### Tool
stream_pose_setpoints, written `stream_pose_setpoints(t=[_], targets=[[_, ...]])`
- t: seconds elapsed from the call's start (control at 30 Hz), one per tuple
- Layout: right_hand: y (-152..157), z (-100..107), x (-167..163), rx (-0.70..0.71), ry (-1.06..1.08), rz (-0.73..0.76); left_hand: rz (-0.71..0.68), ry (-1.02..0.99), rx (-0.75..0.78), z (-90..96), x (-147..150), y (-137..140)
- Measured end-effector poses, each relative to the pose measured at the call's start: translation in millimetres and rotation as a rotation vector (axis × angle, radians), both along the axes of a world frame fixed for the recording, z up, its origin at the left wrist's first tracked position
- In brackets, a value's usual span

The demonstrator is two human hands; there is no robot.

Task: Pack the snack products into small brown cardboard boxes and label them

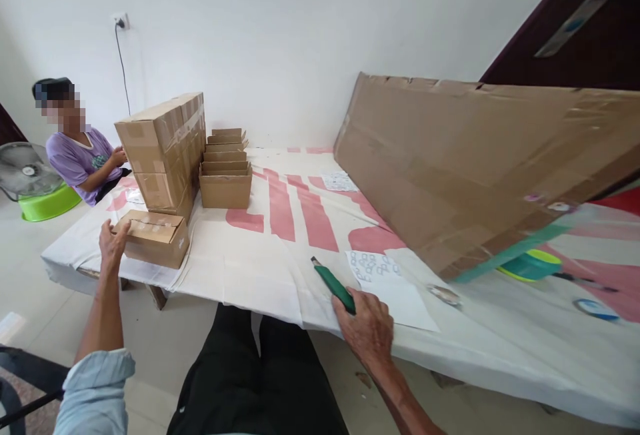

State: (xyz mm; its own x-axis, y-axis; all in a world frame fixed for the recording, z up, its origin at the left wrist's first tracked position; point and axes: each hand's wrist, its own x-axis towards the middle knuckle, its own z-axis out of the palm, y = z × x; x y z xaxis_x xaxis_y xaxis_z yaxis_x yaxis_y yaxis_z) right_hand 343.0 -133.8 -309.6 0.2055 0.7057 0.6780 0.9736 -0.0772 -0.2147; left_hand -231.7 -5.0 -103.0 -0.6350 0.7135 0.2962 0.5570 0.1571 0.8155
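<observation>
Left hand [113, 238] touching small carton [154, 238], right hand [365, 328] gripping green knife [334, 285], stacked boxes [167, 151] behind, cardboard sheet [480, 168] alongside

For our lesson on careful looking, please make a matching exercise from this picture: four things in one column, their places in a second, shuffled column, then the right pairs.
Things
1. green-handled cutter
2. small sealed box
3. row of open boxes
4. large flattened cardboard

Places
A. leaning over the table's right side
B. under the left hand, near the table's left corner
C. gripped in the right hand
D. beside the stack of taped cartons, toward the wall

Pairs: 1-C, 2-B, 3-D, 4-A
</observation>
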Motion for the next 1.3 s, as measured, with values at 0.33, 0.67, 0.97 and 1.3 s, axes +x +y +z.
stream_pose_setpoints(t=[0.33, 0.67, 0.97, 1.3], targets=[[2, -3, 2, -0.003, -0.019, 0.005, -0.095, -0.128, 0.058, -23.0, 18, -15], [0, -2, 2, -0.042, 0.049, 0.018, -0.419, -0.171, 0.059, -51.6, 132, -51], [-2, 33, -21, 0.08, 0.147, 0.122, -0.946, -0.309, -0.051, -65.0, 134, -54], [4, 75, -79, -0.07, 0.572, 0.582, -1.109, -0.462, -0.159, -68.7, 143, -41]])
